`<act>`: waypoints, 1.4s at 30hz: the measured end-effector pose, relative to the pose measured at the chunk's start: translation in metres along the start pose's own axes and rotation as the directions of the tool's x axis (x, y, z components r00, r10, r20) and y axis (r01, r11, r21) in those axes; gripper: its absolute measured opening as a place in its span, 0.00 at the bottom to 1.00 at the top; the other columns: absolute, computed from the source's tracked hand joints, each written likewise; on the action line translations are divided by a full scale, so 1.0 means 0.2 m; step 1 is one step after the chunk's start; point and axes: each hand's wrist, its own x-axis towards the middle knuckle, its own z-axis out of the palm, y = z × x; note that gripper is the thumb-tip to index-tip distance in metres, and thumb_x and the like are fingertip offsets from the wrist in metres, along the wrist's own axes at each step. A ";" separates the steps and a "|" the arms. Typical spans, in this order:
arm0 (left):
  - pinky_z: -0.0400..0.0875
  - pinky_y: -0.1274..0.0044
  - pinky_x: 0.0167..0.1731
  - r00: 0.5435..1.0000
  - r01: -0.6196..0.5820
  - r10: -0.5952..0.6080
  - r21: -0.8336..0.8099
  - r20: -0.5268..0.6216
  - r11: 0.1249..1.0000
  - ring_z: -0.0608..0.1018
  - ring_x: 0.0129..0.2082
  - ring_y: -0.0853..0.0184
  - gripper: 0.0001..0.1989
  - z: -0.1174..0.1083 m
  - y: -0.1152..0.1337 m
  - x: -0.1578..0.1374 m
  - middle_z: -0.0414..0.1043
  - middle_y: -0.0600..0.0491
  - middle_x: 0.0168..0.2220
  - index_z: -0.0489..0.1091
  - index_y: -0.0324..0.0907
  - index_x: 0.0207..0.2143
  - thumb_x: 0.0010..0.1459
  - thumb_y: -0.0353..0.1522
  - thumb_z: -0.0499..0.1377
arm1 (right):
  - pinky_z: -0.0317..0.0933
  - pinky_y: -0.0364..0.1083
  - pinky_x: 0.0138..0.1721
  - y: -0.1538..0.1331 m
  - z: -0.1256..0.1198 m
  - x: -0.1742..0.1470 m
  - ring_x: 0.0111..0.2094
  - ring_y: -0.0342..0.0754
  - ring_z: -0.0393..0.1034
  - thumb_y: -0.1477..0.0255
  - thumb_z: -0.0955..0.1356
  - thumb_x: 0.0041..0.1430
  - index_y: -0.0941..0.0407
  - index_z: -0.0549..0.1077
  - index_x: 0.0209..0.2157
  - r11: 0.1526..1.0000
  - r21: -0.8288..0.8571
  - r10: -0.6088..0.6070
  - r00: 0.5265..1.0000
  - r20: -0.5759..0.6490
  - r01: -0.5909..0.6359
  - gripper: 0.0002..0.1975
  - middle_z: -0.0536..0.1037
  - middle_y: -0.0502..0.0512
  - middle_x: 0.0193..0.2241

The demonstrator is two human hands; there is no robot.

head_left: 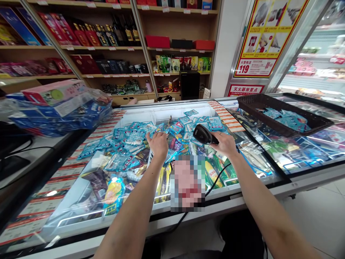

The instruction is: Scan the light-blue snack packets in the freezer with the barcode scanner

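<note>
My right hand (225, 144) is closed round the handle of a black handheld barcode scanner (202, 134), whose head points left over the packets. A black cable (219, 175) hangs from it. My left hand (158, 144) is palm down over the pile of small blue packets (135, 136), with an outer finger spread to the side; I see nothing held in it, though its fingertips are partly hidden. More blue packets (215, 123) lie to the right, beyond the scanner. The pile rests on the glass top of a chest freezer (88, 176). A phone-shaped, pixelated item (187, 183) lies between my forearms.
A brown plastic basket (275, 126) with blue packets stands at the right. Plastic-wrapped boxes (60, 108) are stacked at the left. Frozen goods such as a yellow bag (114, 194) show through the glass. Stocked shelves (107, 46) line the back.
</note>
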 end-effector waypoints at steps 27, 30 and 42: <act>0.60 0.67 0.52 0.956 -0.239 0.267 -0.206 0.121 0.949 0.67 0.52 0.62 0.20 -0.02 0.05 0.02 0.65 0.47 0.52 0.60 0.44 0.53 0.61 0.35 0.43 | 0.59 0.47 0.36 0.14 -0.05 0.00 0.39 0.55 0.68 0.65 0.65 0.51 0.56 0.68 0.49 0.945 0.008 0.319 0.912 -0.260 -0.328 0.22 0.74 0.59 0.38; 0.60 0.69 0.53 0.923 -0.276 0.340 -0.309 0.179 0.910 0.65 0.54 0.64 0.21 -0.02 0.06 0.02 0.61 0.50 0.56 0.58 0.47 0.56 0.61 0.37 0.43 | 0.60 0.48 0.38 0.13 -0.05 0.01 0.42 0.55 0.67 0.66 0.66 0.50 0.55 0.68 0.49 0.957 0.048 0.289 0.935 -0.204 -0.285 0.22 0.73 0.58 0.40; 0.51 0.62 0.58 0.813 -0.291 0.501 -0.538 0.297 0.791 0.49 0.64 0.58 0.30 0.08 0.28 0.12 0.39 0.52 0.66 0.40 0.52 0.63 0.60 0.48 0.41 | 0.57 0.54 0.50 0.25 0.01 0.14 0.54 0.57 0.57 0.61 0.69 0.45 0.54 0.75 0.36 0.855 0.405 0.337 0.941 0.045 -0.325 0.17 0.64 0.58 0.54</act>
